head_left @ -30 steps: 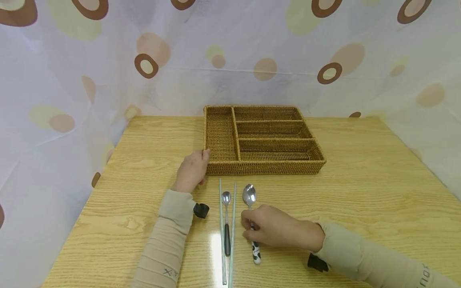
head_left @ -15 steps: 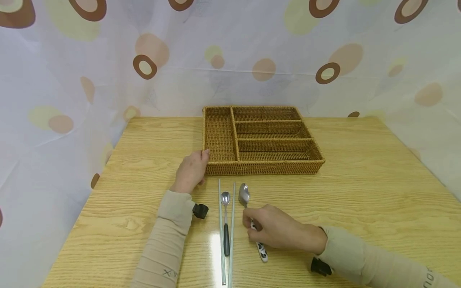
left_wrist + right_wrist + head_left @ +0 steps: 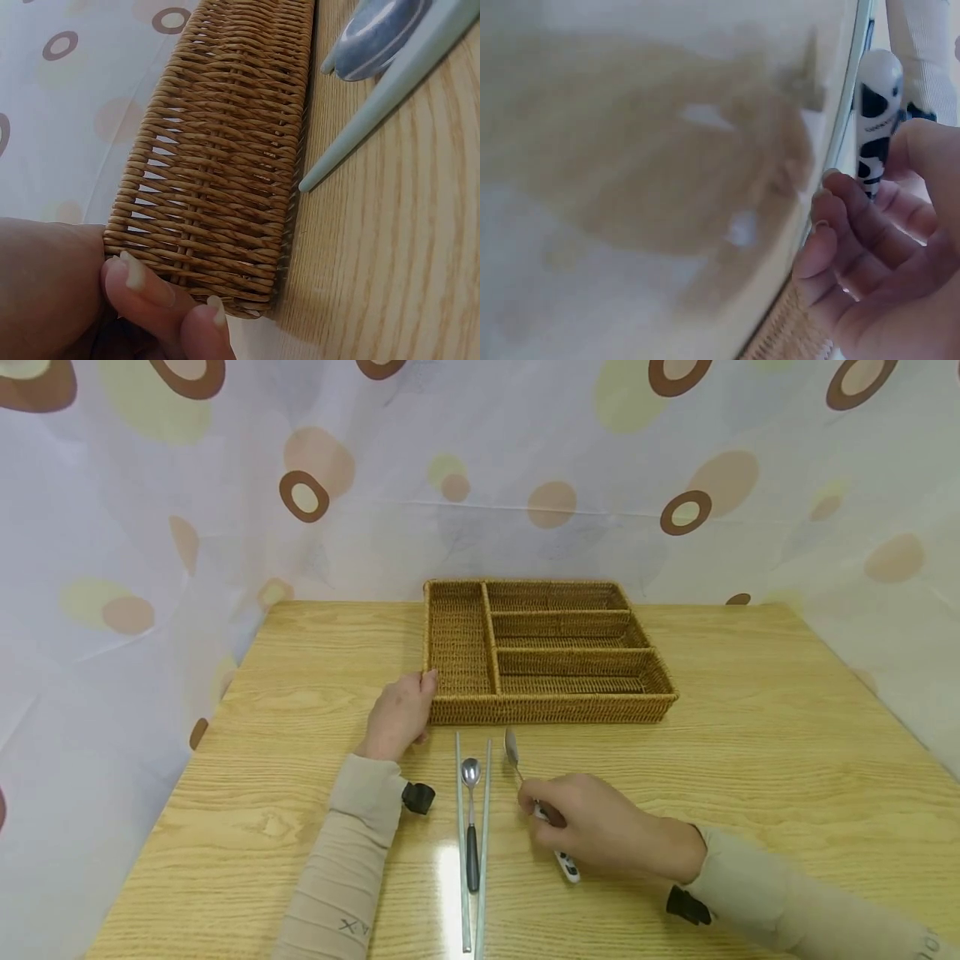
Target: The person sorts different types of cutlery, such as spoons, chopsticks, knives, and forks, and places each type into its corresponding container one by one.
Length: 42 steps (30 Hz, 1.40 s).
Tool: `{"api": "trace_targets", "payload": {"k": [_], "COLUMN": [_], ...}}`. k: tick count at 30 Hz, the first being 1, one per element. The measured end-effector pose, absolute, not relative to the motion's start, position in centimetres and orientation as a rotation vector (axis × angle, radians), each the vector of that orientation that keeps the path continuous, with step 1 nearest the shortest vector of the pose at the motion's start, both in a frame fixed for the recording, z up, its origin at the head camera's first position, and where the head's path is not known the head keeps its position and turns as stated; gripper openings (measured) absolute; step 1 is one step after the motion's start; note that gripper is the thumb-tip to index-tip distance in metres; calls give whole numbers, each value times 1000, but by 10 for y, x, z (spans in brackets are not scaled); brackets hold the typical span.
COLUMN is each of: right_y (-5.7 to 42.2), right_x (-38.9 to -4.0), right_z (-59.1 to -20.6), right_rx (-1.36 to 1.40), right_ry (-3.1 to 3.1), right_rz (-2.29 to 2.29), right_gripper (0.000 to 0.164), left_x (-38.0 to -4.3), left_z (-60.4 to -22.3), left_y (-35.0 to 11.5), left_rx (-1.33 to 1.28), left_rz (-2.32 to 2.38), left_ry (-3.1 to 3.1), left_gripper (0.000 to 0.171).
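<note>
At the near left corner of the woven basket tray (image 3: 555,709), my left hand (image 3: 397,714) grips the wall, thumb at the rim; the left wrist view shows fingertips (image 3: 150,289) curled against the wicker. My right hand (image 3: 592,818) holds a metal spoon by its white handle with black patches (image 3: 875,112). The spoon's bowl (image 3: 512,746) points toward the tray, and the spoon slants over the table. Left of it lie two pale green chopsticks (image 3: 484,852) with a small black-handled spoon (image 3: 472,852) between them.
The tray has one long compartment on the left and several crosswise ones on the right. It stands at the back of the wooden table (image 3: 765,735), before a patterned curtain (image 3: 480,452).
My right hand has lifted the spoon and moved slightly right, turning it so the handle swings right. The left hand and the tray have stayed put.
</note>
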State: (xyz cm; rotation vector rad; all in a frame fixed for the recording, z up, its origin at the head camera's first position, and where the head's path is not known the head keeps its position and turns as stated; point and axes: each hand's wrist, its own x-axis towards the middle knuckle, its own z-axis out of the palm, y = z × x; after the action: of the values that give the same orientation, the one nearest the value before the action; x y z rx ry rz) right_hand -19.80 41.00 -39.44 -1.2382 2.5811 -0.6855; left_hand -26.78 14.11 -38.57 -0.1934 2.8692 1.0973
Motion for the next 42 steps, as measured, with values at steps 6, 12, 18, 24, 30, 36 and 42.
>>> {"api": "trace_targets", "payload": {"k": [6, 12, 18, 24, 30, 36, 42], "right_y": [421, 431, 444, 454, 460, 462, 456], "right_x": [-215, -241, -271, -298, -322, -348, -378], "right_z": [-378, -362, -349, -338, -331, -322, -314], "right_rx": [-1418, -1559, -1670, -1625, -1532, -1252, -1155], "right_ry": [2726, 2857, 2972, 3042, 3082, 3080, 3127], "right_rz": [-713, -664, -617, -545, -461, -351, -179], "right_gripper": [16, 16, 21, 25, 23, 14, 15], "left_x": [-268, -268, -267, -267, -268, -268, -269], "left_z": [-387, -388, -389, -390, -389, -389, -389], "left_y": [139, 138, 137, 137, 139, 140, 141], "left_rx": [-187, -193, -190, -181, -192, -194, -190], "left_rz": [1092, 1099, 1103, 1119, 1139, 1122, 1136], "left_ry": [2875, 2866, 2872, 2862, 2850, 2858, 2864], "left_gripper": [50, 49, 49, 49, 49, 49, 48]}}
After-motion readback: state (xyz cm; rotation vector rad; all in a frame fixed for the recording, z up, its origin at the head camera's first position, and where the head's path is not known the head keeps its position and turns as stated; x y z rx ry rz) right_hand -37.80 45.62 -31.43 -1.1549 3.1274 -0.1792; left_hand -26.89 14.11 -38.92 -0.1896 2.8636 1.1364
